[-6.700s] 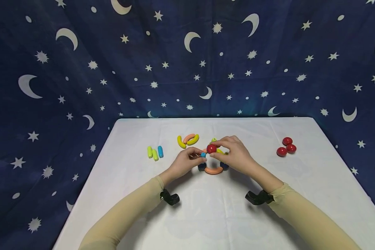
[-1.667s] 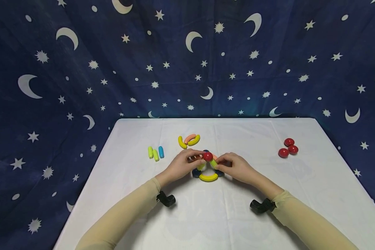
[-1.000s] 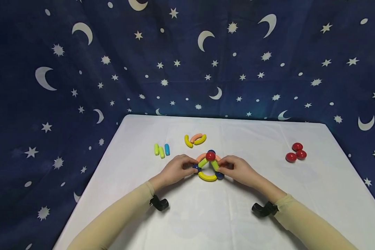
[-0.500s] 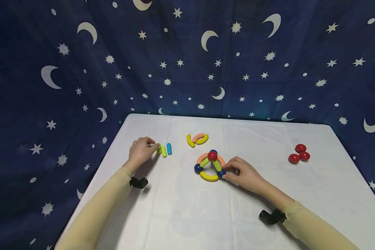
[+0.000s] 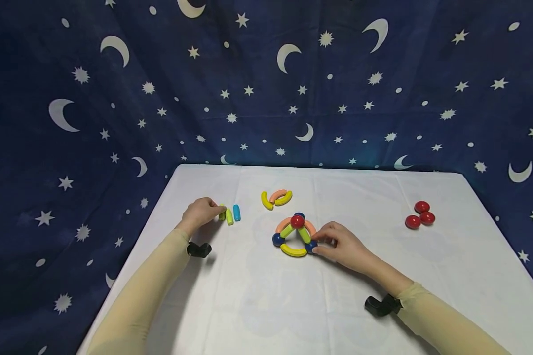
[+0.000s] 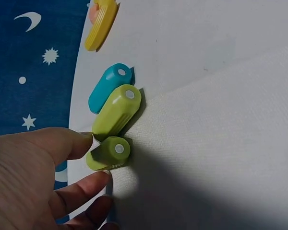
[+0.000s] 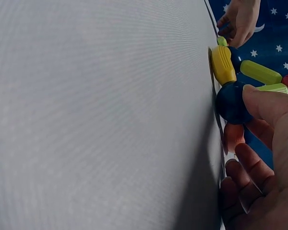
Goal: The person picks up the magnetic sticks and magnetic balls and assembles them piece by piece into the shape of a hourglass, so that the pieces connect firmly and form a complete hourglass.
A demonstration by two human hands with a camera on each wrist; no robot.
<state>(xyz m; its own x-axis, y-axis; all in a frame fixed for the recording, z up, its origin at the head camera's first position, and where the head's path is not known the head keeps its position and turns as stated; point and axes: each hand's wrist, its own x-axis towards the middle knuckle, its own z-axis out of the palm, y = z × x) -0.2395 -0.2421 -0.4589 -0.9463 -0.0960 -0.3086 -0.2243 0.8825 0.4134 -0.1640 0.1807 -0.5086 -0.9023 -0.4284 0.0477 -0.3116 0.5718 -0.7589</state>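
Observation:
My left hand is at the left group of magnetic rods. In the left wrist view, its thumb and index finger pinch the nearest short green rod. A second green rod and a blue rod lie beside it. My right hand holds a dark blue ball at the right corner of a built frame, thumb on its near side. The frame has a yellow curved rod in front, salmon curved rods behind, and two green rods rising to a red ball.
Two yellow curved rods and a salmon one lie behind the frame. Several red balls, one of them a red ball at the front, sit at the right. A star-patterned cloth hangs behind the white table.
The red ball came to sit on top of the frame, joined by green rods. My left hand then left the frame and moved left to the green rods. My right hand shifted down to the blue ball.

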